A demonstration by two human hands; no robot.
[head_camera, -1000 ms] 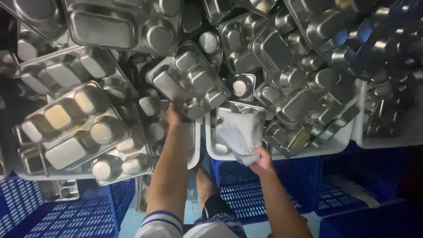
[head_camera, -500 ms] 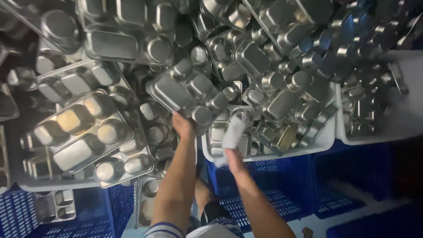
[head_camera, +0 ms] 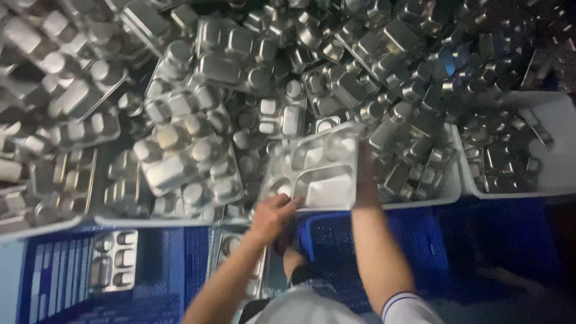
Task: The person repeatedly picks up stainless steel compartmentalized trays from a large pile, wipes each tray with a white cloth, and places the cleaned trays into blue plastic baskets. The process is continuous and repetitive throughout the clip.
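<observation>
the left hand [head_camera: 273, 216] grips the near edge of a shiny steel compartment tray [head_camera: 315, 174]; the right hand's [head_camera: 365, 161] grasp cannot be told, hidden behind the tray's far side among blurred heaped trays [head_camera: 180, 150].

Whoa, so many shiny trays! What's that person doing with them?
A person holds one metal compartment tray with both bare hands. The left hand grips its near corner and the right hand holds its right edge. All around lie heaps of the same steel trays in white bins, with blue crates below.
</observation>
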